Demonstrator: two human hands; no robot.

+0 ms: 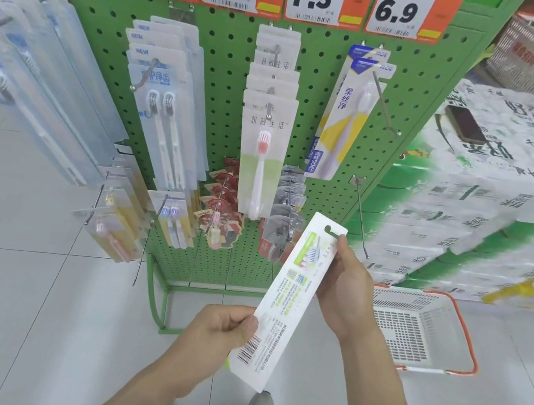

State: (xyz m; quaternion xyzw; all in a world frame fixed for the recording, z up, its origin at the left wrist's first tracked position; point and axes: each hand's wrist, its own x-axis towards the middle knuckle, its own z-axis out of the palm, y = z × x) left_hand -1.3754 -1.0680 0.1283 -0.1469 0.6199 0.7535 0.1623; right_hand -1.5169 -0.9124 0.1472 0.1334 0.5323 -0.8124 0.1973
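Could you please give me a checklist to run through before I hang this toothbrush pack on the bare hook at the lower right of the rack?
1. Grip: left hand pinches the barcode end of the toothbrush pack, right hand holds the top end: ok.
2. Hang hole not covered by fingers: ok.
3. Bare hook carries nothing: ok.
4. Facing: the pack's printed back faces up, while the hung packs show their fronts: not ok.
5. This hook is the right one for this product: cannot tell.
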